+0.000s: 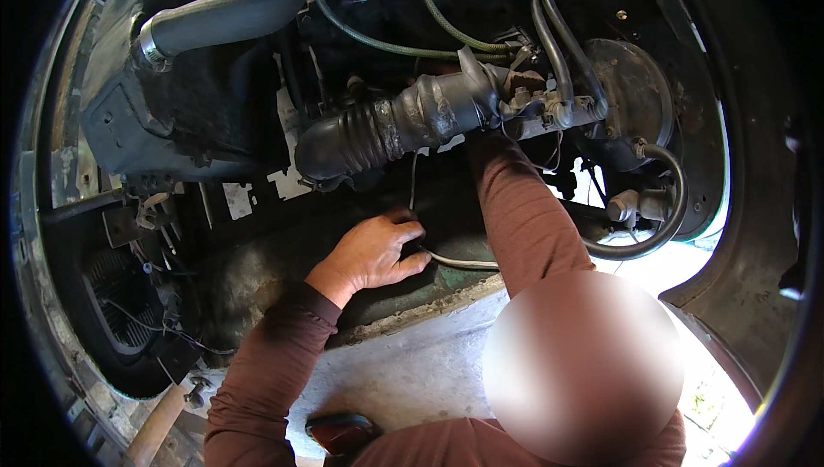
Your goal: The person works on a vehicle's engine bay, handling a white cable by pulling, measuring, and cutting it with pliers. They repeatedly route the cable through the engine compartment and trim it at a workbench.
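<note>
Black slatted part (124,304), oval in outline, sits at the far left with thin loose wires beside it, and above it hangs a dark, dusty plastic box (129,128). Below, near the lower edge, a tan cylindrical rod (159,424) lies at a slant. A thick grey rubber elbow hose (227,16), ringed by a silver metal clamp (150,45), rises over the box and bends at its upper right end. Farther right, a brown sleeve leads up to the bare left hand (373,251), curled above a worn green metal rail (451,280), its thumb and forefinger only narrowly apart. At those fingertips is a thin, pale, flexible cable (463,262), running up behind a black corrugated rubber duct (378,132) and rightward to the other sleeve; whether it is pinched cannot be told. Two green braided hoses (446,22) curve above the duct. The brown right sleeve (528,209) reaches up under the duct's right end, so the right hand is hidden and its grip cannot be told. Beyond stand two slim dark pipes (571,33), a round dusty metal drum (644,85) and, rightmost, a thick black curved hose (678,201).
</note>
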The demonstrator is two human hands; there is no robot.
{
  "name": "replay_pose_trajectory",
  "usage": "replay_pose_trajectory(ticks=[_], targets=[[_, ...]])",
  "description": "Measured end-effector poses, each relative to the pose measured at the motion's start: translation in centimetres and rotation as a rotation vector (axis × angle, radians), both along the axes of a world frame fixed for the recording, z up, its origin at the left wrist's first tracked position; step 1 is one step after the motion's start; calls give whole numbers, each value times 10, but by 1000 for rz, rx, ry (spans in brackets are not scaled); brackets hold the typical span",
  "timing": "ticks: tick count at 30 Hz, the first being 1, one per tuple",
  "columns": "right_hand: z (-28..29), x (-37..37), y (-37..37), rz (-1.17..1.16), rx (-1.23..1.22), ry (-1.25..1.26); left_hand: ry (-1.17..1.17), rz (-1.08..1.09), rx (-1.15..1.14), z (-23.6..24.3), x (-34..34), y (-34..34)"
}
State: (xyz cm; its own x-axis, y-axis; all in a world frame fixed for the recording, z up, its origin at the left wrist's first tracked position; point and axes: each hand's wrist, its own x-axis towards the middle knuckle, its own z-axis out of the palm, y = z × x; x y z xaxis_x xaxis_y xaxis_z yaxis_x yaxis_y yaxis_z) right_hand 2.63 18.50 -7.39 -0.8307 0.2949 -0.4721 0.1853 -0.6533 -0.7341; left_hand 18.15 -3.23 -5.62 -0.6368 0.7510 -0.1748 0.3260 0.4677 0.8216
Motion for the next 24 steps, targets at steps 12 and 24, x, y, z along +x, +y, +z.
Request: replay_pose_trajectory(ticks=[12, 24], targets=[[-4, 3, 3, -36, 63, -9, 36, 388, -241, -12, 2, -6], [-9, 3, 7, -58, 135, -10, -81, 272, -388, -14, -1, 10]])
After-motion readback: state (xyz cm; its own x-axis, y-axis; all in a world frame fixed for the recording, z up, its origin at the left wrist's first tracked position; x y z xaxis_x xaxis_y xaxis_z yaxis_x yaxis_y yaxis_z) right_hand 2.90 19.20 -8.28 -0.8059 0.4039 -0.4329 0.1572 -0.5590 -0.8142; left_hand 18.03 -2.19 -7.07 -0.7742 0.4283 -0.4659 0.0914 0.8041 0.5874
